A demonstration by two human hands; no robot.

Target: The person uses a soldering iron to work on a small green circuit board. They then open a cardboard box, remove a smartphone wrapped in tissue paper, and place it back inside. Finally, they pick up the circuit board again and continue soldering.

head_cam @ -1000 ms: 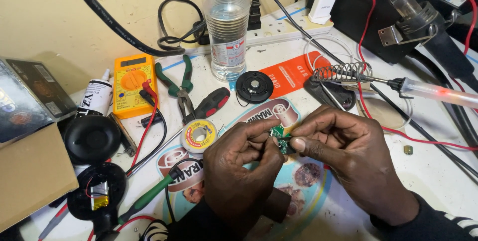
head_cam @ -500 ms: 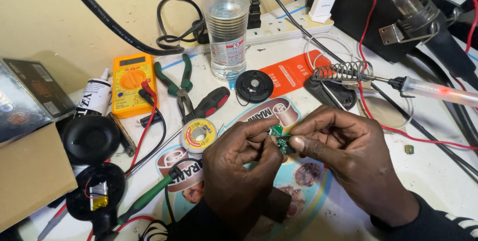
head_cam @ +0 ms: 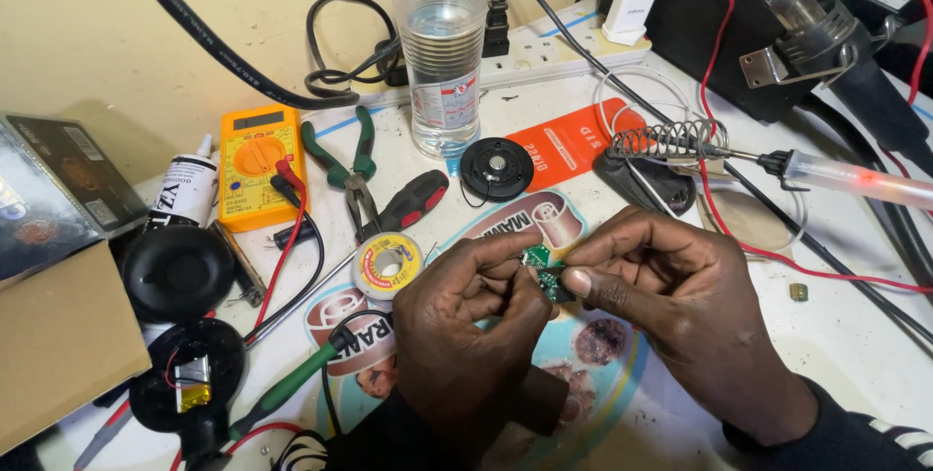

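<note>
Your left hand (head_cam: 466, 311) and right hand (head_cam: 680, 306) stay pinched shut on the small green circuit board (head_cam: 539, 269), held between your fingertips just above the table (head_cam: 855, 335); nothing has shifted, so you're still handling it, solder reel (head_cam: 387, 263) just left of your fingers

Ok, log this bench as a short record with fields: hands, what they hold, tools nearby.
left hand: pinches the circuit board
right hand: pinches the same board from the other side
board: small, green, held above the table
soldering iron: in its coil stand, right rear
multimeter: yellow, left rear
pliers: green handles, beside the multimeter
solder reel: left of the hands
bottle: clear, upright, rear
</note>
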